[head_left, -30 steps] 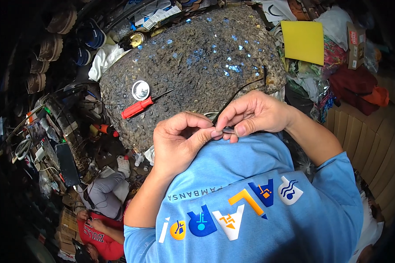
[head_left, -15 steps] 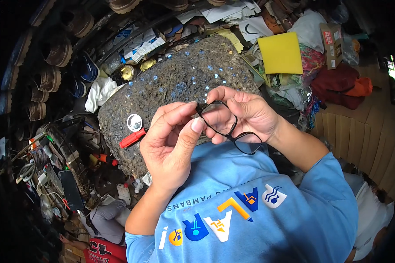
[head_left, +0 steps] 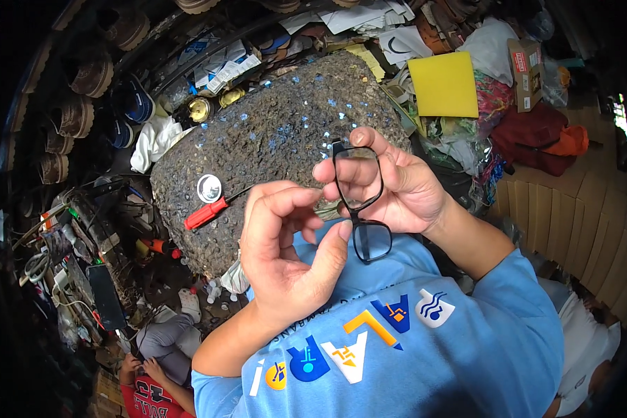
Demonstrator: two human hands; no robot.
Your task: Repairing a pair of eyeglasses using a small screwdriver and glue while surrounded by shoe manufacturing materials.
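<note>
- Glasses (head_left: 361, 202) w/ a thin black frame are up in front of me, held over the edge of the grey speckled worktop (head_left: 272, 132).
- I see two lenses, both clear. One lens sits up by the right hand's fingers, the other hangs lower, over my blue shirt (head_left: 411, 348).
- Frame looks tilted, nearly standing on end. I can't tell if the side arms are folded.
- Right hand (head_left: 397, 184) has the glasses: thumb & fingers pinch the upper lens rim, so it's closed on the frame.
- Left hand (head_left: 285, 258) is just beside the glasses, fingers curled in, thumb tip close to the lower lens. I can't tell if it really touches, so I can't call its grip.
- Red-handled screwdriver (head_left: 212, 211) lies on the worktop, well apart from both hands.
- Small round silver lid (head_left: 209, 188) sits just beside the screwdriver, near its handle.
- Yellow square sheet (head_left: 444, 85) lies at the far right end of the worktop, on a messy pile.
- Shoes (head_left: 129, 111) are lined up along the far left side.
- Another person sits low at the bottom left, red shirt (head_left: 153, 400) showing.
</note>
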